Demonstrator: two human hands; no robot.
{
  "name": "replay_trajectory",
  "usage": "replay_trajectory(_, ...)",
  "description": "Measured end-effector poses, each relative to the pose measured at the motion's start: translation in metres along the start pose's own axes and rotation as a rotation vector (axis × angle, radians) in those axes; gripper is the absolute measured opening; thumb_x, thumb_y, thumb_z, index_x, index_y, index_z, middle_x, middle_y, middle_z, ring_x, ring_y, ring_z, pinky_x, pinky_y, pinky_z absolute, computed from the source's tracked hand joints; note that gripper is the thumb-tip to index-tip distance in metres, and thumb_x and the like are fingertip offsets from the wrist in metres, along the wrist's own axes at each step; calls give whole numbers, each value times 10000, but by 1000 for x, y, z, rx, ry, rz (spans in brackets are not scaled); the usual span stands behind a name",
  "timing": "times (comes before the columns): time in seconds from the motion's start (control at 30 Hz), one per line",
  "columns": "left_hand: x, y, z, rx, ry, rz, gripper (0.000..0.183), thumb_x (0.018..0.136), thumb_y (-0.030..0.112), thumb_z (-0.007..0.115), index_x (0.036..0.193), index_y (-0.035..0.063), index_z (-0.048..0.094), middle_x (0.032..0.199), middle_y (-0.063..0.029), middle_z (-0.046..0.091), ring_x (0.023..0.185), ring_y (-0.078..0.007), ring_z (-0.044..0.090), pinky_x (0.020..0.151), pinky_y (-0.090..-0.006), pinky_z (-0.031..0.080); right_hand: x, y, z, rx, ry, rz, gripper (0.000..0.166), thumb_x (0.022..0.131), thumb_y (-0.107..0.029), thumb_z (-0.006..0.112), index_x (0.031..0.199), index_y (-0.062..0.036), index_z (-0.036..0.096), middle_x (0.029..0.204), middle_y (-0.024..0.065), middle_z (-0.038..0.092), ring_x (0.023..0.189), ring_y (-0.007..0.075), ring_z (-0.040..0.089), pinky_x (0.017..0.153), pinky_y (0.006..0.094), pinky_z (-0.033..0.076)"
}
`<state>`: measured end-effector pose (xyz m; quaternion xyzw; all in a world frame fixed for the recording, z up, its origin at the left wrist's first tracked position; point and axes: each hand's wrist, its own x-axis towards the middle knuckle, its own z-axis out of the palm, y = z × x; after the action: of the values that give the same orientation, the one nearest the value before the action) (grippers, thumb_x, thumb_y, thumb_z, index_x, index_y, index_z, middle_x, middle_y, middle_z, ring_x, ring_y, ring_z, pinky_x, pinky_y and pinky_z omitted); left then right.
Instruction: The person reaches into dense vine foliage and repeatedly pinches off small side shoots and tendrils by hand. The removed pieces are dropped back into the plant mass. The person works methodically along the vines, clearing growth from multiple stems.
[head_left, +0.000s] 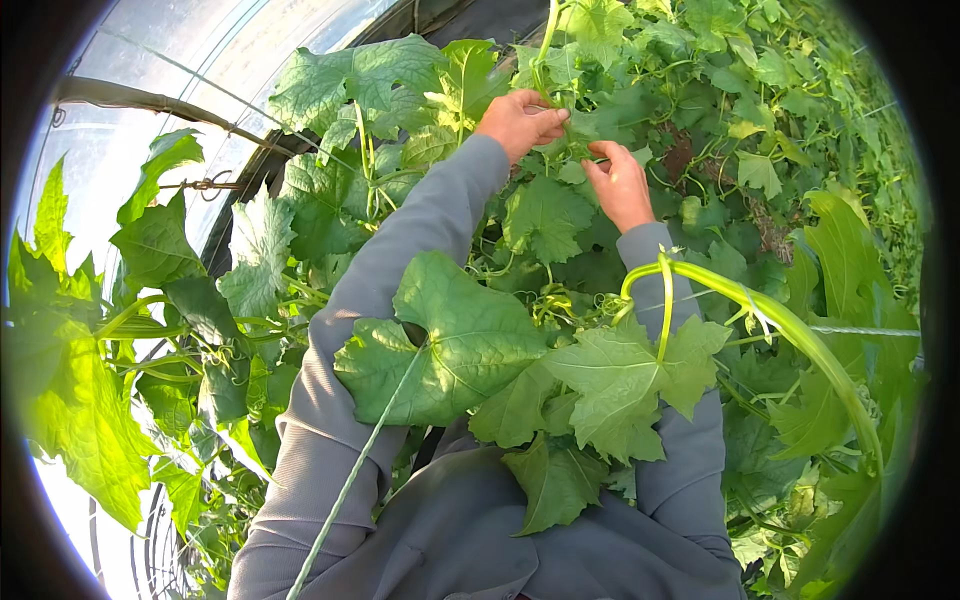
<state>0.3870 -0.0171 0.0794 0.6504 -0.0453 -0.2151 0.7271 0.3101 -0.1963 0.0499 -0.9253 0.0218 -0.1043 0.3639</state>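
My left hand (519, 126) is pinched around a green vine stem (547, 45) that rises to the top of the view. Thumb and fingertips meet at the stem, and the exact contact is partly covered by the fingers. A little lower and to the right is my right hand (621, 184), its thumb and fingers curled close to leaves. Whether something thin lies between those fingertips is too small to tell. A broad lobed leaf (544, 217) hangs below and between the two hands. Large leaves (480, 345) also cover part of my forearms.
A thick curved vine (802, 337) with tendrils arches over my right forearm. One twine (360, 457) runs from the bottom up to a leaf; another twine (862, 331) crosses at right. Plastic film (187, 45) and a pole (165, 105) stand at upper left. Dense foliage (810, 90) fills the right.
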Motion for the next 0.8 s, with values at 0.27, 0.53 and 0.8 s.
replay_trajectory(0.27, 2, 3, -1, -40, -3, 8, 387, 852, 137, 670, 1099, -110, 505, 944, -186, 646, 816, -227, 666, 702, -309, 576, -3, -21, 9, 159, 59, 93, 203, 798, -160, 678, 895, 10, 622, 827, 159, 649, 688, 286, 624, 646, 376, 492)
replay_trajectory(0.53, -7, 6, -1, -74, 52, 1, 378, 857, 129, 662, 1098, -113, 500, 909, -184, 645, 768, -228, 669, 670, -316, 582, -10, -29, 16, 29, 98, 46, 183, 797, -163, 684, 882, -14, 622, 804, 150, 662, 689, 283, 638, 631, 371, 496)
replay_trajectory(0.8, -12, 11, 2, -7, 106, 28, 348, 846, 122, 668, 1055, -114, 521, 869, -191, 646, 726, -223, 671, 609, -309, 588, -15, -22, 24, 50, 119, -4, 206, 817, -143, 677, 931, 20, 621, 801, 125, 675, 669, 191, 648, 615, 308, 504)
